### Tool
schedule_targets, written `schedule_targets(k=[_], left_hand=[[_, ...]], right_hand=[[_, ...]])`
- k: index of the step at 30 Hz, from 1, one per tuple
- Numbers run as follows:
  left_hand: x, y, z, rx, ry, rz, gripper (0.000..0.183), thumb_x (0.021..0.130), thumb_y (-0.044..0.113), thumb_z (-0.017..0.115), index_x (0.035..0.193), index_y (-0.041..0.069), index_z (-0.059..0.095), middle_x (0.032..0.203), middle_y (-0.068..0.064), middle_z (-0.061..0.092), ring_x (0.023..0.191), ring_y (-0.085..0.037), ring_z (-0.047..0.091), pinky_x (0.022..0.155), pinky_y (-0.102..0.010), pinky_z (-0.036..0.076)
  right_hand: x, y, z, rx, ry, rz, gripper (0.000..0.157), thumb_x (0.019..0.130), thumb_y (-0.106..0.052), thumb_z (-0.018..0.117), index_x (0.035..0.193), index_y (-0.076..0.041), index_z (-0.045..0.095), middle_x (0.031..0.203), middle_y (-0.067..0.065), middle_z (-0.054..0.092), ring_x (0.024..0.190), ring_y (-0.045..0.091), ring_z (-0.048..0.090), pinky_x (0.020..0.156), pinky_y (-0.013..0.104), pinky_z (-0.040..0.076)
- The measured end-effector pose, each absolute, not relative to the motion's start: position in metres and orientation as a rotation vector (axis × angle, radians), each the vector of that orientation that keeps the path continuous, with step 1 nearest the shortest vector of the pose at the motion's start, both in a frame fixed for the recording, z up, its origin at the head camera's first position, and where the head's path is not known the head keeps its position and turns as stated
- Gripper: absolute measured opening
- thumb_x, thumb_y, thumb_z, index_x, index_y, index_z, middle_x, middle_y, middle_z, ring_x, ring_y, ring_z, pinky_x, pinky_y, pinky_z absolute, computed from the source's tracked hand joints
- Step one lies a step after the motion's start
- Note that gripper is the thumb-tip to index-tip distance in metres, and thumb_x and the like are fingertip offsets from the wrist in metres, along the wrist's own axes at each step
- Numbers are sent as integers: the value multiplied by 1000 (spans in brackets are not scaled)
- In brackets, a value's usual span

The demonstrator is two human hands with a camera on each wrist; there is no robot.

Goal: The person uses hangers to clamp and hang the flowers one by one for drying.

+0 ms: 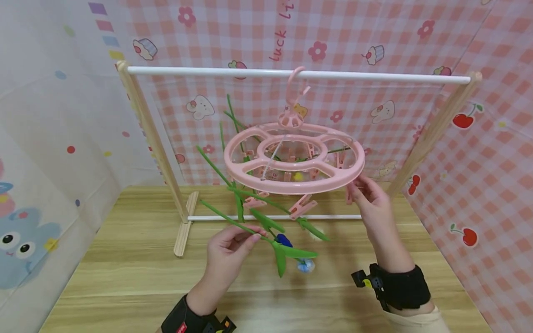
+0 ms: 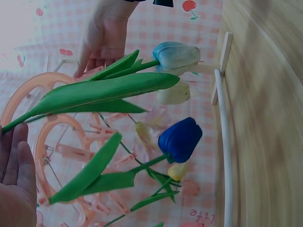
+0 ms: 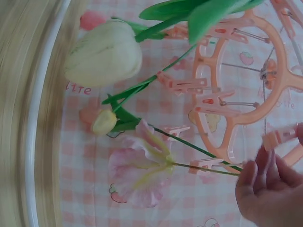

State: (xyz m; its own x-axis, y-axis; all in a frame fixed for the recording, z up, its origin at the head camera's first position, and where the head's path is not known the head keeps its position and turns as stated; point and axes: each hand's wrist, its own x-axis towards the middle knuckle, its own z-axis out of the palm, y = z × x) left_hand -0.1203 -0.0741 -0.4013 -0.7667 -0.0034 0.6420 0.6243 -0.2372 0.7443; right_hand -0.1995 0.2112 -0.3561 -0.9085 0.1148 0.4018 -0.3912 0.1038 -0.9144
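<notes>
My left hand (image 1: 229, 259) pinches the green stem of a pale blue tulip (image 1: 306, 265), whose bloom points right, below the hanger. A round pink clip hanger (image 1: 291, 187) hangs by its hook from the white rod. At the hanger's right side, my right hand (image 1: 374, 203) pinches a pink clip (image 3: 279, 138) between thumb and fingers. Other clips hold flowers upside down: a dark blue tulip (image 2: 180, 140), a white tulip (image 3: 102, 54), a pink ruffled flower (image 3: 142, 165) and a yellow bud (image 3: 104, 122).
The white top rod (image 1: 187, 71) spans two wooden posts (image 1: 151, 138) above the wooden table (image 1: 125, 277). A lower white rod (image 1: 225, 218) joins the feet. Checked cloth (image 1: 354, 27) stands behind and on the right. Several stems stick out left of the hanger.
</notes>
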Motion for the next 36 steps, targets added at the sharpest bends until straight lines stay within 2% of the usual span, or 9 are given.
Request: schedule_targets(k=[5, 8, 12, 17, 20, 22, 27, 32, 36], left_hand=[[-120, -73, -401, -763, -1611, -2047, 14, 81, -15, 60, 95, -14, 60, 90, -19, 66, 83, -29, 64, 73, -37, 55], [-120, -72, -400, -759, -1616, -2051, 14, 81, -14, 60, 95, -14, 60, 89, -24, 64, 83, -29, 64, 73, -36, 55], [-119, -71, -399, -753, -1622, -2055, 13, 81, -14, 61, 94, -14, 60, 90, -22, 65, 84, -29, 64, 73, -35, 55], [-119, -69, -397, -774, -1617, -2038, 12, 81, -15, 60, 94, -13, 61, 89, -17, 67, 82, -29, 64, 69, -35, 56], [-118, -67, -396, -785, -1609, -2044, 11, 82, -14, 59, 93, -13, 61, 89, -18, 67, 82, -28, 64, 69, -33, 56], [-119, -66, -396, -790, -1605, -2049, 11, 82, -13, 60, 93, -13, 61, 89, -17, 67, 83, -28, 64, 70, -33, 55], [-119, -64, -395, -807, -1586, -2051, 11, 82, -13, 60, 93, -13, 61, 90, -16, 67, 83, -28, 64, 70, -32, 56], [-118, -62, -392, -785, -1581, -2066, 12, 81, -13, 61, 93, -14, 60, 91, -14, 67, 83, -28, 64, 70, -33, 55], [-119, -61, -391, -759, -1607, -2042, 12, 81, -13, 61, 93, -13, 61, 89, -16, 67, 82, -27, 64, 70, -34, 55]], right_hand=[[-193, 208, -357, 391, -2101, 1865, 29, 96, -14, 51, 114, 8, 55, 77, 0, 57, 73, 11, 54, 70, 18, 48], [-190, 207, -356, 371, -2144, 1862, 35, 96, -16, 52, 118, 11, 53, 85, -3, 60, 79, 10, 55, 74, 17, 48], [-183, 204, -355, 345, -2154, 1895, 39, 94, -16, 55, 121, 12, 51, 95, -4, 62, 87, 11, 57, 78, 18, 49], [-173, 198, -353, 415, -2072, 1991, 24, 92, -7, 57, 115, -1, 59, 94, -1, 63, 85, 13, 59, 77, 21, 51], [-167, 194, -351, 452, -2011, 2039, 23, 90, -1, 56, 110, -9, 62, 96, 1, 62, 87, 14, 59, 77, 21, 51], [-162, 190, -350, 488, -1984, 2057, 24, 90, 2, 56, 111, -7, 62, 97, 3, 61, 88, 15, 59, 77, 22, 51], [-154, 182, -347, 624, -1946, 2089, 25, 89, 7, 54, 114, 8, 57, 97, 6, 60, 88, 17, 59, 76, 24, 52], [-148, 174, -348, 706, -1996, 2108, 26, 89, 4, 57, 115, 3, 58, 97, 5, 62, 91, 18, 59, 78, 25, 52], [-147, 167, -350, 817, -2012, 2131, 27, 89, 4, 57, 116, 1, 57, 97, 11, 63, 92, 24, 59, 82, 29, 51]])
